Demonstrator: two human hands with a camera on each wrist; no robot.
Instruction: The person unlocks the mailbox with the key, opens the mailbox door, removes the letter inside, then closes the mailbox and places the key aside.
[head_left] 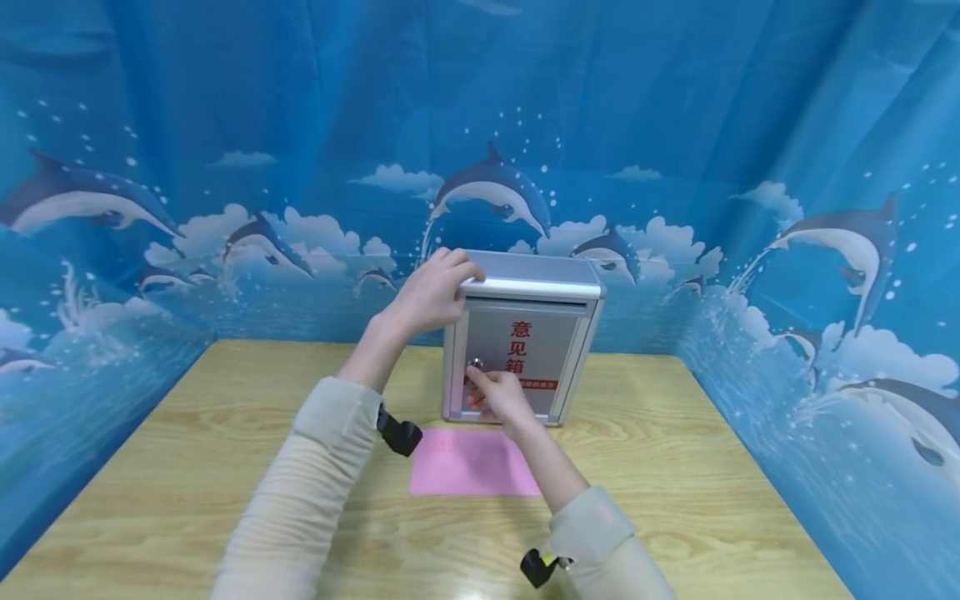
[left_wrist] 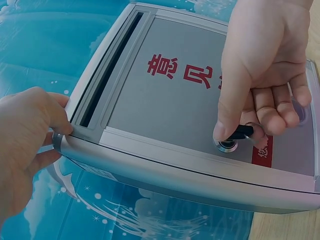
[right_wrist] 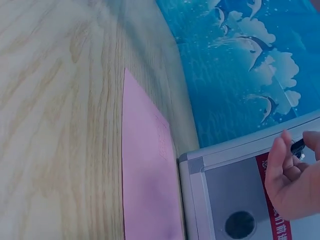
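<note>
A silver metal suggestion box (head_left: 495,329) with red characters and a slot near its top stands upright on the table. My left hand (head_left: 438,292) grips its upper left corner, fingers over the top edge; the left wrist view shows the thumb and fingers around that corner. Low on the box's front, my right hand (head_left: 498,396) pinches a black-headed key (left_wrist: 241,132) at the round lock (left_wrist: 226,145). A thin ring hangs from the key beside the curled fingers. The key's blade is hidden.
A pink envelope-like sheet (head_left: 476,462) lies flat on the wooden table (head_left: 262,400) just in front of the box. Blue curtains (head_left: 360,125) printed with dolphins enclose the back and sides. In the right wrist view, a dark round spot (right_wrist: 240,224) shows on the box's lower front.
</note>
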